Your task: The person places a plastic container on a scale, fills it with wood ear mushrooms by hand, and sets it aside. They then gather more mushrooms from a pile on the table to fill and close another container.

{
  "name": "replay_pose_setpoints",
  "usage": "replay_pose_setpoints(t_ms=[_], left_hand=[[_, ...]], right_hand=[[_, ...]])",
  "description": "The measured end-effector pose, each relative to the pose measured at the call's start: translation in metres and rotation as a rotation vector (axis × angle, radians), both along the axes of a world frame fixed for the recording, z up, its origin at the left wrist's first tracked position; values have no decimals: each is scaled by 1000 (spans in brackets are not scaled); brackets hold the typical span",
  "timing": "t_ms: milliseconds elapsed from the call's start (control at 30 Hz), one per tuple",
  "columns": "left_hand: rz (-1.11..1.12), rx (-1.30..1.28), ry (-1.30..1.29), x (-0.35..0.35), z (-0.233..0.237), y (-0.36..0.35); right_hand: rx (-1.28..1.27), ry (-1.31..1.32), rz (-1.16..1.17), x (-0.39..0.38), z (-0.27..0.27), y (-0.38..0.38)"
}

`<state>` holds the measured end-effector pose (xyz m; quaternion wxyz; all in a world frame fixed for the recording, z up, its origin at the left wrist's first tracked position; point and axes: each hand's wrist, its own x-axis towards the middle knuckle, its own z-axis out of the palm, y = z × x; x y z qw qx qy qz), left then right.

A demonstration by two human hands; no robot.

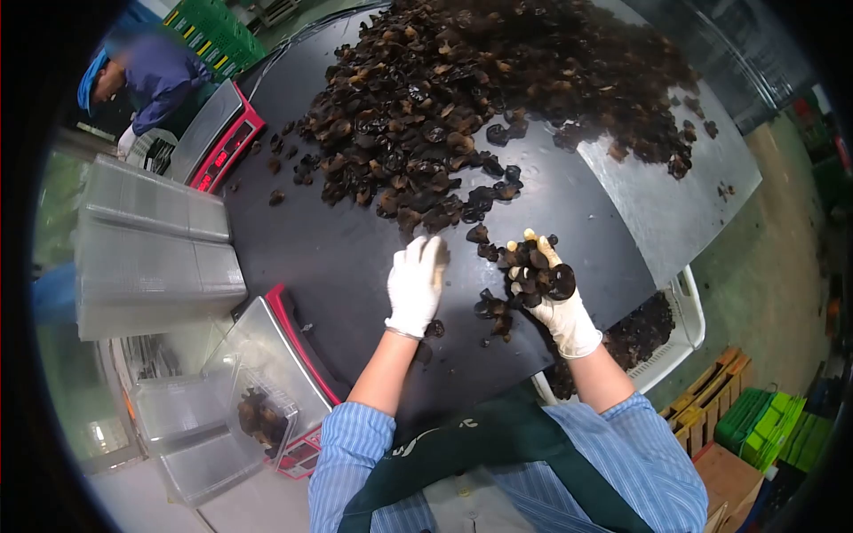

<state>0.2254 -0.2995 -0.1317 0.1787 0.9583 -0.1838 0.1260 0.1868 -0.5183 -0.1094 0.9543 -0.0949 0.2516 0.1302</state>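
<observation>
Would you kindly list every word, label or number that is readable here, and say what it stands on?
None is legible.
White script on the dark green apron: too blurred to read.
Front panel of the red-framed metal weighing scale: too small to read.

Even, diffuse light is cast from overhead, and few shadows are thrown. A pale sheen is seen on the grey end of the table [684, 204]. The gloved left hand [415, 286] and right hand [562, 313] are nearly blown out, while detail is lost in the dark dried fungus [462, 98]. Edges are bent by fisheye distortion, softened and ringed by black vignette.
</observation>
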Motion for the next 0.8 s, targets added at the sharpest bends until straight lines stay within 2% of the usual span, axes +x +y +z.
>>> replay_pose_setpoints(t_ms=[100,167,233,267,300,333,367,433,500,533,567,600,633,667,700,800], left_hand=[[87,-343,55,6,-7,14],[153,-852,161,8,-28,22],[484,-1438,768,-12,38,16],[410,-1691,885,-23,53,21],[452,-1830,940,-38,65,20],[339,-1916,1011,-56,74,27],[363,-1873,1018,-73,94,28],[316,-1783,973,-105,126,41],[348,-1590,754,-133,152,67],[333,-1490,546,-144,157,83],[489,-1431,396,-156,171,98],[549,-1271,201,-165,174,120],[677,-1215,70,-174,177,138],[621,-1079,-32,-183,173,167],[705,-1102,-93,-187,177,180],[876,-595,-131,-202,144,233]], right_hand=[[94,-68,30,-4,-3,0],[117,-62,26,-1,-1,6],[23,-35,10,5,-1,12],[-20,-23,12,9,-2,16],[-61,-13,19,12,-3,22],[-86,15,68,17,-5,20],[-112,40,123,23,-6,24],[-288,164,-25,28,27,56],[-237,-113,258,30,15,60],[-279,-95,322,32,23,74],[-281,-184,378,33,25,87],[-280,-181,411,31,39,108],[-282,-171,438,27,55,130],[-240,-196,491,28,54,149],[-239,-283,563,29,58,169],[-364,-459,673,13,96,239]])
